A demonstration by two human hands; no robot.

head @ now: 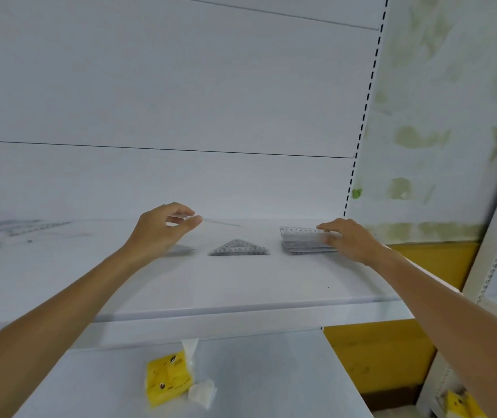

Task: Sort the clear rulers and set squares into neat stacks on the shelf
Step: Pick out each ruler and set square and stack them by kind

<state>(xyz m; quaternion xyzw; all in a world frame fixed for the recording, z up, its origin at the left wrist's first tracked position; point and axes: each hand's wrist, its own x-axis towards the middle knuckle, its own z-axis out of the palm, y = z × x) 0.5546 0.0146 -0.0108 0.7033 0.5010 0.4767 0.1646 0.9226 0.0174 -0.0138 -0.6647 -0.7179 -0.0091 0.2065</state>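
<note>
Clear piece (220, 222): thin, transparent, seen edge-on, so I cannot tell whether it is a ruler or a set square. It is held in the air above the shelf (241, 309), just left of frame centre.

Left hand (162, 227): thumb and fingertips are closed in a pinch on the piece's left end. The piece's long axis runs from the hand toward the right of the frame, roughly level.

Set-square stack (238, 248): lies flat on the shelf below the piece's free end, apex away from the camera. Another clear item lies partly hidden under the left hand.

Ruler stack (304, 241): right of centre, long axis left to right, with the numbered scale legible on the top ruler.

Right hand (346, 239): clasps the right end of the ruler stack, one finger laid on top and the others curled against the near side.

Judgement: the free end points at the ruler stack, well apart from it with the set squares between. If the piece is a ruler, it travels rightward along its own axis. If it is a set square, it drops almost straight down. The left hand carries the piece; the right hand is nearer the ruler stack and steadies it.

Loose rulers (14, 227): unsorted, at the far left of the frame.

Tissue pack (168, 377): yellow, on the lower shelf at bottom centre.
</note>
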